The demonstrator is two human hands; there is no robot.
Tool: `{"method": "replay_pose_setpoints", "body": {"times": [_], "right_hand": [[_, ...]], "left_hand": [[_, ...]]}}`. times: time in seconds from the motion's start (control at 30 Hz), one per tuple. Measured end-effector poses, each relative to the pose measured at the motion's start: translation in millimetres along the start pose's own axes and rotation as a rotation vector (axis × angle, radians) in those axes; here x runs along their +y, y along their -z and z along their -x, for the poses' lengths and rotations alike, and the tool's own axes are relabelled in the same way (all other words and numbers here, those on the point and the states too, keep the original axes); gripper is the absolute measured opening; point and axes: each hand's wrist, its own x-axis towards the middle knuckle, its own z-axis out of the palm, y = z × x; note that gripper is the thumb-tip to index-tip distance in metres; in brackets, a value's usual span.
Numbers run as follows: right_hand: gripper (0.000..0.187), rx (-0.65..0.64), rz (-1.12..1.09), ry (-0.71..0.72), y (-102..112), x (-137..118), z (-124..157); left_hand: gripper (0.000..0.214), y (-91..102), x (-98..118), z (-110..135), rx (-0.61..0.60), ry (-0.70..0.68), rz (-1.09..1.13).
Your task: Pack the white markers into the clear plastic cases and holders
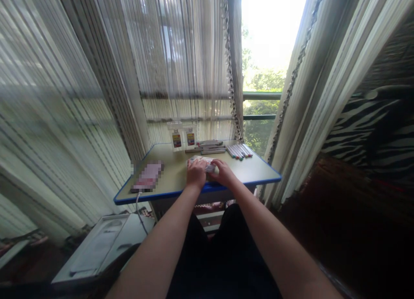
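Both my hands rest on a small blue-edged table near its front edge. My left hand and my right hand are closed side by side on a small pale packet or pad that lies flat between them; what it is I cannot make out. Behind my hands a row of markers with coloured caps lies on the tabletop, beside a stack of grey pens. Two small clear bottles with yellow and red labels stand at the back of the table.
A blurred pinkish device with a cable lies on the table's left side. A grey flat case sits lower left beside the table. Striped curtains hang behind, with an open window and a zebra-patterned cushion at right.
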Motion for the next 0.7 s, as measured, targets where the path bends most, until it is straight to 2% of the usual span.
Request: {"method": "replay_pose_setpoints", "body": {"times": [0.13,0.27,0.33,0.5,0.6,0.7], "right_hand": [[0.059,-0.008,0.061,0.011,-4.6,2.1,-2.0],[0.062,-0.020,0.045,0.008,-5.0,3.8,-2.4],[0.067,-0.003,0.034,-0.015,-3.7,4.3,-2.8],[0.078,0.011,-0.042,-0.103,-2.3,3.3,-3.4],[0.082,-0.007,-0.216,-0.134,-2.6,2.3,-2.1],[0.095,-0.010,-0.487,-0.235,0.2,3.5,-2.1]], "left_hand": [[0.042,-1.5,-1.9,-1.2,-0.052,-0.024,0.059],[0.042,1.0,-1.4,-0.2,-0.025,-0.040,0.065],[0.039,3.7,-1.2,2.3,0.040,-0.028,0.061],[0.034,8.6,-7.0,9.7,0.334,0.038,0.162],[0.033,9.5,-12.9,11.9,0.416,0.096,0.261],[0.027,10.4,-17.4,13.3,0.503,0.154,0.352]]}}
